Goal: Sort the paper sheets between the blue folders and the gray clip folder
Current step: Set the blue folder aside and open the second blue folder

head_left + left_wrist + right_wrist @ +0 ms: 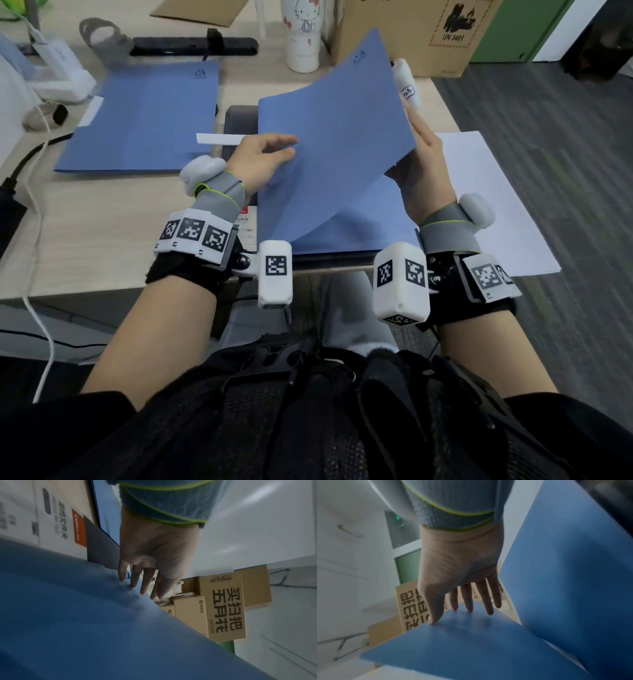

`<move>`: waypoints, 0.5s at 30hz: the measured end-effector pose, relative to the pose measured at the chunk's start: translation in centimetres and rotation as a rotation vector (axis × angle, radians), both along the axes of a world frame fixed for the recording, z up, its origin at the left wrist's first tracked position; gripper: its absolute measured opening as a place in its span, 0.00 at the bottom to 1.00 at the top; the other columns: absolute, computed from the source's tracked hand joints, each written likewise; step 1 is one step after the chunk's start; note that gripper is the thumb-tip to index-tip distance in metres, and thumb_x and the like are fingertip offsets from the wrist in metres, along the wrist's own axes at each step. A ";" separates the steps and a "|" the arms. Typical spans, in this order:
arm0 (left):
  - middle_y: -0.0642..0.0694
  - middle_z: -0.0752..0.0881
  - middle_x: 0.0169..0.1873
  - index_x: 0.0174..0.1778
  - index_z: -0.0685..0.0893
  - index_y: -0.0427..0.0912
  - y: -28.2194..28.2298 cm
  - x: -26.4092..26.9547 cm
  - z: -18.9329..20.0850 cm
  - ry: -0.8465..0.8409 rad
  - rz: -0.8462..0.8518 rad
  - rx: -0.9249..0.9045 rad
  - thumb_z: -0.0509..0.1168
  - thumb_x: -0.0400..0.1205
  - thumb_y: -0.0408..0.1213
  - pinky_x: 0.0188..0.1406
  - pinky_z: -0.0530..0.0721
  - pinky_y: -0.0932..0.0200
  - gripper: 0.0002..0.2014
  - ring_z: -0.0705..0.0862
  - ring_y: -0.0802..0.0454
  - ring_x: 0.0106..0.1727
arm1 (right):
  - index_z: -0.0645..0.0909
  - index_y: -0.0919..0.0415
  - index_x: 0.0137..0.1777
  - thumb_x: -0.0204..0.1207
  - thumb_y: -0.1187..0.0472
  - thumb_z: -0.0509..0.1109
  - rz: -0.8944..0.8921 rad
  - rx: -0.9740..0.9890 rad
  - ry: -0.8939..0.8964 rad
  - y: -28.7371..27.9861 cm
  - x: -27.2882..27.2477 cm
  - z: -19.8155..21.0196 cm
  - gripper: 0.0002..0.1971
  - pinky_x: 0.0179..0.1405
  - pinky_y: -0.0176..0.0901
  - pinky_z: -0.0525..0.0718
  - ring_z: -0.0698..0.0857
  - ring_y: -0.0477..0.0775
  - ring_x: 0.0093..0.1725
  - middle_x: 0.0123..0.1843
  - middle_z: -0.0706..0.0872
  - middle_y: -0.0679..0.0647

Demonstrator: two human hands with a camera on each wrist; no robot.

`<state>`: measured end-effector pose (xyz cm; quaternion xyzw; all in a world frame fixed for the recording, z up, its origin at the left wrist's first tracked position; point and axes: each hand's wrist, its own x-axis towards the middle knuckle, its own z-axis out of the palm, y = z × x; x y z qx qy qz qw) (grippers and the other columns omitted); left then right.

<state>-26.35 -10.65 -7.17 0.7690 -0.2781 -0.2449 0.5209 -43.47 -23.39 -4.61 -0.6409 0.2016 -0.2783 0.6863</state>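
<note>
A blue folder [335,144] lies in front of me on the gray clip folder [239,118], its cover raised and bent. My left hand [274,150] touches the cover's left edge with straight fingers [133,577]. My right hand [426,150] is under the cover's right edge, its straight fingers [470,601] resting their tips on a blue leaf [471,642]. A second blue folder [144,116] lies flat at the left, a white strip [221,138] at its right edge. A white paper sheet [493,198] lies at the right, over the desk's corner.
A white mug [303,34] and a cardboard box [418,31] stand at the back. A black bar [195,46] lies beyond the left folder. White devices and cables [37,192] crowd the desk's left side. The desk's front edge [102,291] is near my forearms.
</note>
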 end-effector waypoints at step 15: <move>0.55 0.87 0.53 0.56 0.84 0.56 7.3 -0.9 6.5 0.242 -0.005 -0.189 0.44 0.85 0.60 0.45 0.86 0.55 0.25 0.88 0.56 0.45 | 0.58 0.58 0.82 0.79 0.47 0.64 0.272 -0.381 -0.051 7.8 8.5 2.7 0.35 0.78 0.49 0.70 0.71 0.39 0.75 0.82 0.65 0.53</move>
